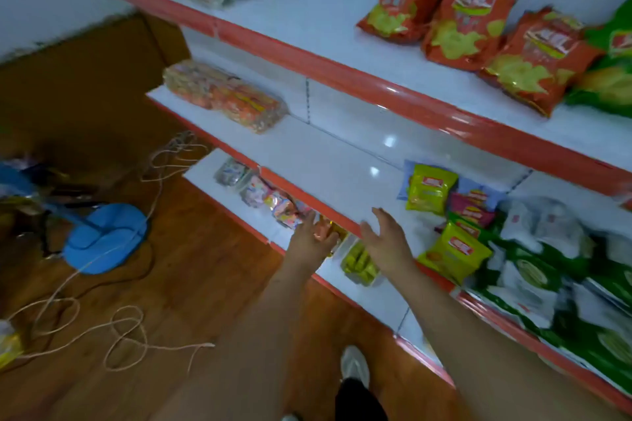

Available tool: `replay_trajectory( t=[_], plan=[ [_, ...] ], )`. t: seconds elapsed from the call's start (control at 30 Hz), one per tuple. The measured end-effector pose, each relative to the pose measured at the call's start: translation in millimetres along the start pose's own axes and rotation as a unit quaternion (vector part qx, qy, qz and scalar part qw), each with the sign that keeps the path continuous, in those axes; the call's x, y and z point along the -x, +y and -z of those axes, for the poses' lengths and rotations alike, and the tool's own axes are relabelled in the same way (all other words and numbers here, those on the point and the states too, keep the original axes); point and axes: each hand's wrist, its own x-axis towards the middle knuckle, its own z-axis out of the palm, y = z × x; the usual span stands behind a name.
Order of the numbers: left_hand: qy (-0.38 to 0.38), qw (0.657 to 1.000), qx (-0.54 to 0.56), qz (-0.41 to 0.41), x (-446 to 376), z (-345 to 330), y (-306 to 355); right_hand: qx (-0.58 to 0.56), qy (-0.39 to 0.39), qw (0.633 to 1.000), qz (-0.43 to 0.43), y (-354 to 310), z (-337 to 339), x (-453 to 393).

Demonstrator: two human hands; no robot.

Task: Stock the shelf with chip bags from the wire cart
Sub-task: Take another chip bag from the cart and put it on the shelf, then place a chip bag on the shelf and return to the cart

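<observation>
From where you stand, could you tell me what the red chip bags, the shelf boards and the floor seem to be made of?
Red chip bags: probably glossy plastic film, crinkled and shiny.
Shelf boards: likely white painted metal; they mirror lights.
Floor: brown, wood-look, slightly glossy; real wood or laminate, cannot tell.

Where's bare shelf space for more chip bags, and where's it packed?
Free: middle shelf between the orange packet bundle and the small yellow chip bags; top shelf left of the red chip bags. Crowded: the green and white bags at right. Both hands hold nothing.
</observation>
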Motion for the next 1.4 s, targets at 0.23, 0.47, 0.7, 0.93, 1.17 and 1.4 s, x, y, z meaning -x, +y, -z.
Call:
replay_trajectory(
  t=[0.23,0.47,0.7,0.93,1.17,1.4],
  plan=[
    [0.259,0.951,0.063,0.157,204.3,128.2,-95.1,0.057,-0.207,0.948,0.237,-114.1,-110.1,132.0],
    [0.475,0.803,0.142,0.33,474.0,94.6,-205.0,0.109,-0.42,0.801,0.412,-136.9,-188.0,313.5],
    [0.552,0.631,0.223,0.496,719.5,-53.8,-237.6,0.184,-0.561,0.641,0.49,-75.3,-203.9,524.6],
    [0.585,0.529,0.282,0.547,883.6,-145.2,-275.4,0.245,-0.616,0.522,0.537,-28.2,-242.3,703.7],
    [0.565,0.492,0.351,0.561,1024.3,-213.6,-333.6,0.352,-0.621,0.412,0.566,47.3,-294.8,874.1],
    [0.518,0.477,0.386,0.596,1095.9,-234.5,-406.3,0.407,-0.584,0.327,0.622,94.9,-332.4,980.4]
  ],
)
